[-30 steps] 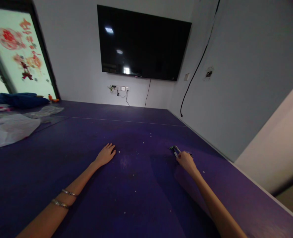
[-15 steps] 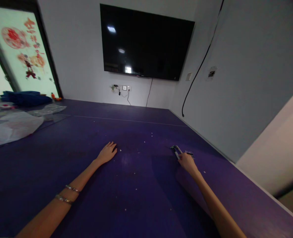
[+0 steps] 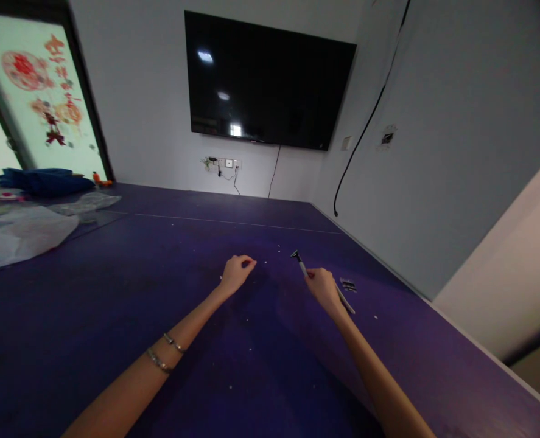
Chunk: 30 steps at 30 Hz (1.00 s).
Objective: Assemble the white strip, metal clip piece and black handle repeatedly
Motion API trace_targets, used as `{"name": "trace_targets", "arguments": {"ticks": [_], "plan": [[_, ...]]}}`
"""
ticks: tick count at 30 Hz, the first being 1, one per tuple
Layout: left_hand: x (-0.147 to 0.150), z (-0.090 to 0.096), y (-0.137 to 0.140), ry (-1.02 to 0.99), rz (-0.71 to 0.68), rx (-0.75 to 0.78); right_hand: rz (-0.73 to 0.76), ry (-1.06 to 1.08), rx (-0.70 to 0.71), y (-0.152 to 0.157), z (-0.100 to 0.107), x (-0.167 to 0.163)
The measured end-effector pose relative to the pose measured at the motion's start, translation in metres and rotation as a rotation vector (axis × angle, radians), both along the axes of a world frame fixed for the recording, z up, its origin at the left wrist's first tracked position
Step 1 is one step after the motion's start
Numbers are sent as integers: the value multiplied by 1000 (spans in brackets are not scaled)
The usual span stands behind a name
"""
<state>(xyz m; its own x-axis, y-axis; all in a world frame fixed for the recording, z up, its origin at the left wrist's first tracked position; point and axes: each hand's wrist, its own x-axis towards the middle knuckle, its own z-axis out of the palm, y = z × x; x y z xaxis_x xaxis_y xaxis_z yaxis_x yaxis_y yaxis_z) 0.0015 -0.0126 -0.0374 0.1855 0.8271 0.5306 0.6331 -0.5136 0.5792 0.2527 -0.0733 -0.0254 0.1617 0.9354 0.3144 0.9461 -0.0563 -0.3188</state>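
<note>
In the head view my right hand (image 3: 324, 287) is closed around the handle of a razor (image 3: 302, 265), its dark head pointing up and to the left. Beside that wrist, on the purple surface (image 3: 182, 377), lies a pale thin stick (image 3: 345, 300), partly hidden by the hand. Just to the right is a small dark, clear-edged piece (image 3: 348, 285). My left hand (image 3: 235, 274) hovers or rests left of the razor with thumb and forefinger pinched together; whatever is between them, if anything, is too small to make out. Bracelets circle the left forearm.
Small white specks (image 3: 265, 262) are scattered over the purple surface. Clear plastic sheeting (image 3: 27, 234) and folded blue cloth (image 3: 45, 181) lie at the left. A black cable (image 3: 361, 140) hangs by the right wall, and a television (image 3: 270, 85) is mounted ahead.
My left hand has moved right and gone from flat to a pinch. My right hand has moved left with the razor, leaving the pale stick beside the wrist and the dark piece uncovered.
</note>
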Motion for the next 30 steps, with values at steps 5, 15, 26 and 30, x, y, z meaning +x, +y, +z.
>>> {"name": "trace_targets", "arguments": {"ticks": [5, 15, 26, 30], "plan": [[59, -15, 4, -135, -154, -370, 123, -30, 56, -1, 5, -42], [69, -14, 14, -176, -110, -527, 230, -115, 97, -10, -7, -79], [30, 11, 49, 327, -28, -509, 213, -54, 147, -18, 9, -41], [8, 10, 71, 453, -41, -502, 72, -47, 127, -16, 10, 7]]}}
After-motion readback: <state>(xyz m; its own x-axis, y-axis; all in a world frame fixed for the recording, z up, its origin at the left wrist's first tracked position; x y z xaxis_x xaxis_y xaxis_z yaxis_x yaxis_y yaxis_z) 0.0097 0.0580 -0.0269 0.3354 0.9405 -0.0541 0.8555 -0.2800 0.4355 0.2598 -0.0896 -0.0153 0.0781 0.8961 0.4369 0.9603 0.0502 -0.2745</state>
